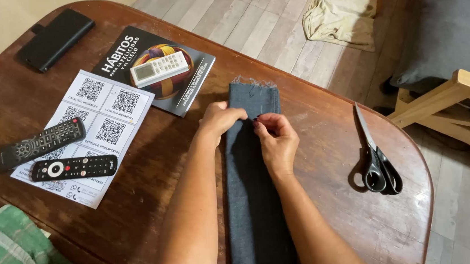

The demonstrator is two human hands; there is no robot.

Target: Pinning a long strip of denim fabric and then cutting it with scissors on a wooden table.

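A long strip of dark grey-blue fabric (255, 204) lies on the brown wooden table (155, 195), running from the near edge to its frayed far end. My left hand (218, 120) rests on the strip's left side, fingers curled and pinching the cloth near the middle. Just to the right, my right hand (276, 137) pinches the same spot with thumb and fingertips. Both forearms lie over the strip and hide part of it.
Black-handled scissors (376, 162) lie shut to the right. To the left are two black remotes (38, 144) (74, 167) on a white printed sheet (85, 136), a white remote (160, 69) on a book, a black case (56, 39), green checked cloth (14, 261).
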